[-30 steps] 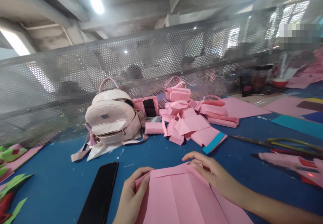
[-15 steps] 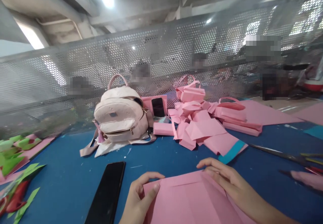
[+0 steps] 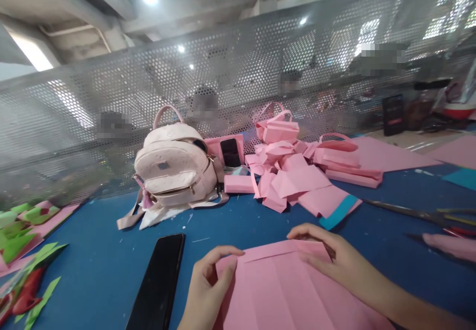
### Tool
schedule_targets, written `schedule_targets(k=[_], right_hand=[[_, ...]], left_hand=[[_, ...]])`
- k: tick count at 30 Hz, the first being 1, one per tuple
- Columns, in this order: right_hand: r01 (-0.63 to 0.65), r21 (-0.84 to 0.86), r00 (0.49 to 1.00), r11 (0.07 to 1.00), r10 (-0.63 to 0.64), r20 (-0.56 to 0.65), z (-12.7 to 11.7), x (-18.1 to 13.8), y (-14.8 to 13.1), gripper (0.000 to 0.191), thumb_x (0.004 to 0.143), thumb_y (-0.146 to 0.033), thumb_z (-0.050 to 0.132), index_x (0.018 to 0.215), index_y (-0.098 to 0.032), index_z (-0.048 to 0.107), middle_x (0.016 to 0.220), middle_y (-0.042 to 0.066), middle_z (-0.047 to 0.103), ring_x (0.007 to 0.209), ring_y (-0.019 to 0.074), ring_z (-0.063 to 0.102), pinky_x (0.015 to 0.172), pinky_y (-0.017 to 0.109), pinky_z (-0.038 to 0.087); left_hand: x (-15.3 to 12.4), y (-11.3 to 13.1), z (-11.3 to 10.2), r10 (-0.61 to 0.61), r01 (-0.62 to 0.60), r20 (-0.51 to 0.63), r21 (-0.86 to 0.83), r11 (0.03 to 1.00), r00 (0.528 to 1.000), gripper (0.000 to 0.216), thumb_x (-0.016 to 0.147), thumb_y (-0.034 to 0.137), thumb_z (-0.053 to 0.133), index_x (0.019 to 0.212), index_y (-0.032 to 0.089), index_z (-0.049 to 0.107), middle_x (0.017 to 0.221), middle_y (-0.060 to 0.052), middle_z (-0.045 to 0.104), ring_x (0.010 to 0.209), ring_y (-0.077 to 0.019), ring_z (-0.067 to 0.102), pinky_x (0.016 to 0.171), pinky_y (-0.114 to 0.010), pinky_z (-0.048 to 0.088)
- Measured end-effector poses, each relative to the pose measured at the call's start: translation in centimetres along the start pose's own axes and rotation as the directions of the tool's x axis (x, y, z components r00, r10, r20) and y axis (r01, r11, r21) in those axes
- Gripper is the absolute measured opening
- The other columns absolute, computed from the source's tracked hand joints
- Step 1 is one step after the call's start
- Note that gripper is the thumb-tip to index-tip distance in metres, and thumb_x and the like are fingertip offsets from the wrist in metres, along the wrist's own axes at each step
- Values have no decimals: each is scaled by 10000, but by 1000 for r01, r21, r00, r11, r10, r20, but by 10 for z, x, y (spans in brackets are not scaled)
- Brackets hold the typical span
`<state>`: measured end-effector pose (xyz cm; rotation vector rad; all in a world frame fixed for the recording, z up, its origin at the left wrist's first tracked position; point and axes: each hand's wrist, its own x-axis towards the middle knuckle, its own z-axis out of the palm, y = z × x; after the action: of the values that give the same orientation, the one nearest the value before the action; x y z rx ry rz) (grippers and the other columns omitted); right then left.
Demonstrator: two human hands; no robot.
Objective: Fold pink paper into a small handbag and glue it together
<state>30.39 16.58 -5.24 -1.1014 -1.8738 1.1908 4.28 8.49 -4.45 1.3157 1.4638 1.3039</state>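
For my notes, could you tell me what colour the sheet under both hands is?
The sheet is plain pink, clearest in the head view.

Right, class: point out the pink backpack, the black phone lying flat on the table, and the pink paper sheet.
pink backpack (image 3: 174,171): head view, front panel.
black phone (image 3: 158,283): head view, middle of its screen.
pink paper sheet (image 3: 275,290): head view, creased middle.

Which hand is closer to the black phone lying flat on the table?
Left. The left hand grips the pink paper beside the phone; the right hand presses the paper's far side, farther away.
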Motion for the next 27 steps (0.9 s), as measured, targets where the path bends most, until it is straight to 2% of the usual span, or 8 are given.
schedule_targets(k=[3, 6, 10, 16, 19, 21, 24, 27], right_hand=[[10, -32, 1000, 999, -10, 9, -2, 0, -3, 246, 749, -304, 716, 989, -270, 675, 1073, 30, 693, 1066, 254, 616, 973, 345, 457], [13, -68, 1000, 998, -13, 3, -3, 0, -5, 181, 768, -288, 690, 947, -263, 687, 1029, 23, 711, 1008, 244, 638, 898, 325, 479], [-6, -104, 1000, 995, 7, 10, -3, -2, -4, 173, 819, -363, 634, 928, -249, 706, 978, 31, 732, 931, 246, 659, 791, 321, 494], [34, -210, 999, 977, -34, 3, -1, -8, -3, 214, 840, -411, 611, 933, -259, 731, 988, 30, 747, 922, 259, 662, 812, 348, 497], [70, -246, 998, 967, -70, 9, 1, -10, -2, 211, 843, -401, 610, 945, -266, 736, 1009, 30, 748, 926, 259, 665, 811, 347, 504], [91, -256, 996, 962, -88, 24, 1, -11, -2, 205, 851, -389, 606, 954, -272, 739, 1021, 27, 748, 926, 252, 669, 793, 335, 509], [105, -262, 994, 959, -101, 31, 2, -13, -3, 213, 874, -397, 590, 966, -278, 742, 1016, 24, 750, 907, 240, 673, 760, 321, 510], [121, -274, 993, 954, -117, 33, 2, -15, -4, 227, 905, -398, 554, 957, -279, 740, 1003, 19, 750, 894, 232, 671, 755, 320, 503]], left_hand=[[-1, 2, 3, 25, -25, -2, 68, 997, 1000, 208, 791, 401, 688, 865, 222, 765, 929, -48, 752, 956, -256, 650, 880, -290, 461], [-2, 1, 3, 23, -23, 2, 107, 994, 1000, 192, 750, 362, 728, 881, 225, 763, 938, -41, 756, 964, -257, 653, 859, -282, 468], [-4, -3, 2, 7, -7, 3, 95, 995, 1000, 219, 747, 351, 731, 912, 209, 757, 961, -47, 758, 957, -259, 661, 795, -268, 490], [-5, -8, -4, 4, -15, 53, 200, 980, 999, 183, 823, 327, 657, 939, 217, 746, 976, -34, 762, 946, -229, 656, 749, -243, 477], [-7, -11, -9, 63, -75, 49, 311, 947, 997, 230, 831, 343, 652, 1018, 236, 733, 977, -16, 765, 721, -163, 639, 609, -217, 452], [-10, -13, -13, 131, -154, 87, 380, 912, 988, 267, 841, 350, 653, 1085, 260, 713, 1001, -1, 766, 639, -132, 625, 589, -209, 456], [-14, -14, -18, 217, -270, 170, 419, 867, 961, 210, 874, 347, 636, 1059, 282, 713, 1003, 23, 770, 755, -141, 695, 700, -198, 501], [-15, -15, -19, 268, -323, 183, 434, 841, 946, 160, 894, 317, 622, 1019, 280, 715, 980, 37, 775, 857, -146, 721, 761, -185, 514]])
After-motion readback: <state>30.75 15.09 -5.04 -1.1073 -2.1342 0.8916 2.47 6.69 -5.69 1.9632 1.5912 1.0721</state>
